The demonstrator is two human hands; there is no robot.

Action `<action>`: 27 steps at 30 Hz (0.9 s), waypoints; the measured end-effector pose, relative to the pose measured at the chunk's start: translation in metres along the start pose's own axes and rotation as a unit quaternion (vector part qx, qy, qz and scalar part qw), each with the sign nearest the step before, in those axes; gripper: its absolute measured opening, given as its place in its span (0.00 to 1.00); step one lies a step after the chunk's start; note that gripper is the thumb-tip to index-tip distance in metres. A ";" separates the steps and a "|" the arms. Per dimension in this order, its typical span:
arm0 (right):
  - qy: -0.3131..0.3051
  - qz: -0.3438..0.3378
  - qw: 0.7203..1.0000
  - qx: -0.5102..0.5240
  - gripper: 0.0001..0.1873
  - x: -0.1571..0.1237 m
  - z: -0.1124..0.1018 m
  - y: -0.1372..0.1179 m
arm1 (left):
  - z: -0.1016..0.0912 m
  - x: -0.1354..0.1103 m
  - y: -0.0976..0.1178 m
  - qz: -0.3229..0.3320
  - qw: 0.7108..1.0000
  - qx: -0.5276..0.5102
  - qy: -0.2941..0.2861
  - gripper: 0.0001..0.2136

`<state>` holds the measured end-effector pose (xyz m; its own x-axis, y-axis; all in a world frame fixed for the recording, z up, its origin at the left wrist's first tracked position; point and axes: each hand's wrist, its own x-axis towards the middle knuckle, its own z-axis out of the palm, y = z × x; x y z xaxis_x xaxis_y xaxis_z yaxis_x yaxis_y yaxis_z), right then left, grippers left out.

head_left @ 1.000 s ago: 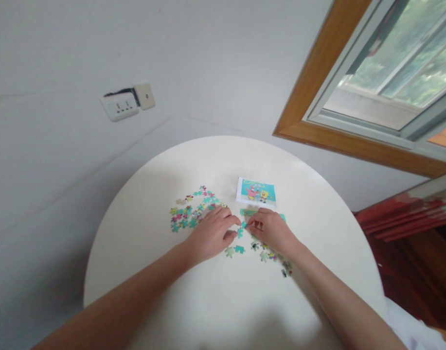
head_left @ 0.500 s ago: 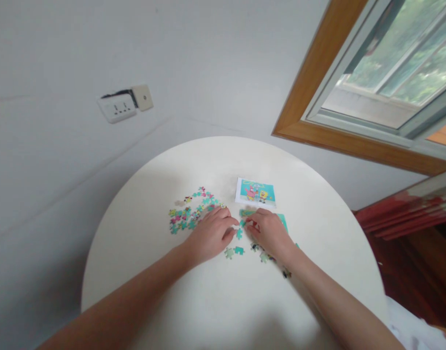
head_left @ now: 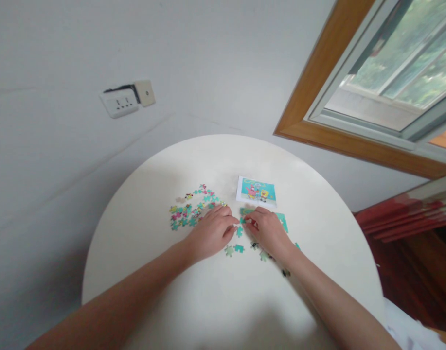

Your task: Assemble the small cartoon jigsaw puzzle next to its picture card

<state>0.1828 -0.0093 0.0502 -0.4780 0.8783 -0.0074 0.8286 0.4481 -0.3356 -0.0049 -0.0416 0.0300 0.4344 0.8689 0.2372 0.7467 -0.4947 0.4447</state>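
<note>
My left hand (head_left: 210,232) and my right hand (head_left: 267,230) meet fingertip to fingertip over a small teal puzzle piece (head_left: 242,220) on the round white table (head_left: 171,291). Both hands have their fingers curled in a pinch at that piece. A joined teal section (head_left: 282,221) lies partly under my right hand. Two loose teal pieces (head_left: 234,250) sit just below my left hand. A heap of colourful loose pieces (head_left: 189,209) lies to the left. The picture card (head_left: 257,191) with cartoon figures lies beyond the hands.
A few more loose pieces (head_left: 268,255) lie along my right wrist. The wall behind carries a socket plate (head_left: 126,99). A wood-framed window (head_left: 372,87) is at the upper right, with a red surface (head_left: 408,214) below it.
My right hand has edged slightly left and up toward the left hand's fingertips; the teal piece between them has shifted a little. The view has barely moved.
</note>
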 end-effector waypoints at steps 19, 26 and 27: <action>0.026 -0.030 0.999 0.025 0.10 0.008 0.006 0.006 | 0.003 0.000 -0.001 -0.001 1.000 0.020 0.011 0.10; 0.029 -0.029 0.999 0.022 0.11 0.008 0.006 0.007 | 0.003 -0.001 -0.001 0.003 1.000 0.024 0.015 0.11; 0.028 -0.029 0.999 0.021 0.11 0.008 0.006 0.007 | 0.003 -0.001 0.000 0.002 1.000 0.025 0.014 0.11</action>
<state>0.1827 0.0002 0.0419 -0.5072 0.8594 0.0652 0.7863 0.4924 -0.3733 -0.0043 -0.0420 0.0274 0.4230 0.8669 0.2636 0.7697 -0.4973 0.4003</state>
